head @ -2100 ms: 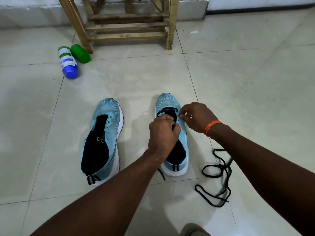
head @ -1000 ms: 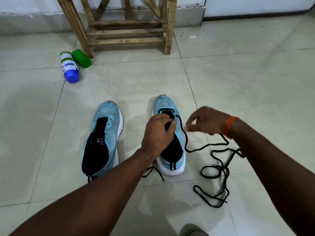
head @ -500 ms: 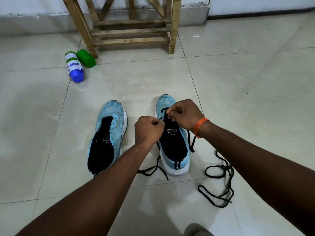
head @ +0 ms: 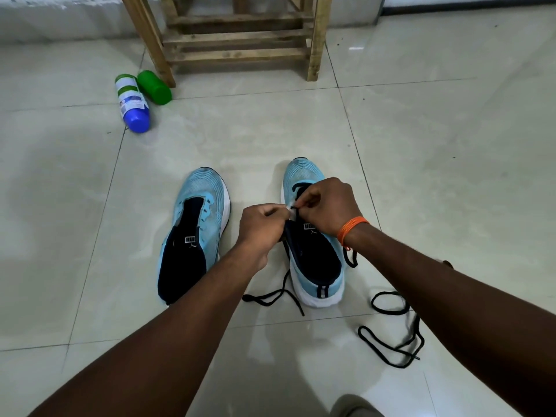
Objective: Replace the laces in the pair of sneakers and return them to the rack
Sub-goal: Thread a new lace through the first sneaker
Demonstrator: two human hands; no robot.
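Glossy pale tiled floor (head: 451,145) carries a blue-capped white spray can (head: 132,102) and a green plastic bottle (head: 155,87) at upper left, beside the wooden slatted rack (head: 240,40). Mid-frame stands an unlaced light-blue knit sneaker (head: 198,224). Just right of it, the left hand (head: 261,227) and right hand (head: 328,206) both pinch a thin black lace (head: 272,297) at the second light-blue sneaker's (head: 316,266) eyelets, with more lace looped at lower right.

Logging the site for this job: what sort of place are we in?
Probably a room in a home, perhaps near the entrance: a glossy tiled floor, a wooden rack against the wall, and a pair of sneakers on the floor with a black lace trailing.
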